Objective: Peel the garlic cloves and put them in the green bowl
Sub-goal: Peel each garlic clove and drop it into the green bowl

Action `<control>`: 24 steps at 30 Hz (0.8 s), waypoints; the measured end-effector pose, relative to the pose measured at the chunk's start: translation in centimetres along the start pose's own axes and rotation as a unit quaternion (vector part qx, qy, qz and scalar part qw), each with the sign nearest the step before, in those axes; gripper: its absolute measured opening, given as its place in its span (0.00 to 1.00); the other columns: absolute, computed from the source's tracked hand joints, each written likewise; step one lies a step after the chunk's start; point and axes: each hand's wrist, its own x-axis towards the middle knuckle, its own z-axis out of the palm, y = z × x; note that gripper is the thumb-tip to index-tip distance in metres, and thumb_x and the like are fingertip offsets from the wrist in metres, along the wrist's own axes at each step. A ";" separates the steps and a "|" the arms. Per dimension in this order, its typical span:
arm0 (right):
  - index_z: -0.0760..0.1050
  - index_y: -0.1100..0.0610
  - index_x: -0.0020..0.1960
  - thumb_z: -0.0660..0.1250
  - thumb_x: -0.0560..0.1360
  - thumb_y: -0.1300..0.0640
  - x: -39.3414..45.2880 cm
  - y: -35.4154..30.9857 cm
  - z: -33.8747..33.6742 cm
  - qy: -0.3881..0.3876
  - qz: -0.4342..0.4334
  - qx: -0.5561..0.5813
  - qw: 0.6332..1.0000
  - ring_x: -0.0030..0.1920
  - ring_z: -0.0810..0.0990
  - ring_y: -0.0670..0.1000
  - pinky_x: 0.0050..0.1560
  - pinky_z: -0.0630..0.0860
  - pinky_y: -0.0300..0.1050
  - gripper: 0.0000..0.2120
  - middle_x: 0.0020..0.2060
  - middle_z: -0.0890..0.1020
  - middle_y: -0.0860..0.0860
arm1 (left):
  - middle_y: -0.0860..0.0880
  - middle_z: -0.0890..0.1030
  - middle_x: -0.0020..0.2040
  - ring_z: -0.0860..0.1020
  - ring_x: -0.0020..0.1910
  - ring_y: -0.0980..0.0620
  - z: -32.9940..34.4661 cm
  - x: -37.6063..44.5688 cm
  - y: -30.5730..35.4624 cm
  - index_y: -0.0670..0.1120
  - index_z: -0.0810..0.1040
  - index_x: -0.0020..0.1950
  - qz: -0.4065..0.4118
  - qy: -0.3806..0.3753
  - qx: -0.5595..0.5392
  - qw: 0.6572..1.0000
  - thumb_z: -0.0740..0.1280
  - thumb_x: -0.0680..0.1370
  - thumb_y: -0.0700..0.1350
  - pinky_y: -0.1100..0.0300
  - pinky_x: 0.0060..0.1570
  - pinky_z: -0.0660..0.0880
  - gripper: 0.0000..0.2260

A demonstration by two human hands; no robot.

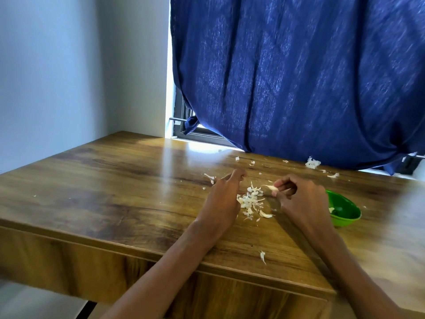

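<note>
The right hand (pixel 299 199) pinches a garlic clove (pixel 273 188) in curled fingers, mid frame, w/ skin still hanging off. The left hand (pixel 226 196) is curled too; can't tell if it holds anything. Skins (pixel 250 201) lie between them on the counter (pixel 115 180). Best to pull off the last skin, then drop it in the green bowl (pixel 345 210) at right.

My left hand (pixel 222 199): bare, no ring or glove that I can see. My right hand (pixel 299 199): bare likewise, fingers unadorned as far as the soft focus shows. My forearms: both uncovered to the frame's lower edge, no sleeve, watch or bracelet at either wrist.
</note>
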 end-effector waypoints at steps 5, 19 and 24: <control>0.78 0.43 0.54 0.75 0.73 0.57 -0.8 -1.0 0.5 0.009 -0.001 0.132 0.991 0.41 0.80 0.37 0.38 0.71 0.29 0.13 0.41 0.81 0.39 | 0.47 0.84 0.57 0.81 0.51 0.55 0.2 0.3 0.3 0.44 0.79 0.66 0.065 0.087 -0.055 0.993 0.63 0.82 0.33 0.69 0.45 0.74 0.14; 0.81 0.42 0.41 0.79 0.68 0.54 -2.3 -1.6 0.7 0.026 -0.074 0.185 0.980 0.36 0.81 0.42 0.39 0.76 0.39 0.09 0.35 0.83 0.38 | 0.53 0.86 0.40 0.85 0.38 0.56 0.3 1.0 0.1 0.47 0.86 0.46 -0.048 0.082 -0.244 0.965 0.76 0.74 0.37 0.62 0.41 0.81 0.06; 0.84 0.49 0.40 0.80 0.67 0.56 -2.4 -1.3 0.5 0.018 -0.068 0.213 0.975 0.35 0.82 0.43 0.36 0.78 0.35 0.06 0.34 0.85 0.43 | 0.49 0.87 0.40 0.85 0.38 0.52 0.1 0.7 0.3 0.44 0.86 0.48 -0.055 0.066 -0.294 0.952 0.75 0.76 0.39 0.59 0.40 0.81 0.02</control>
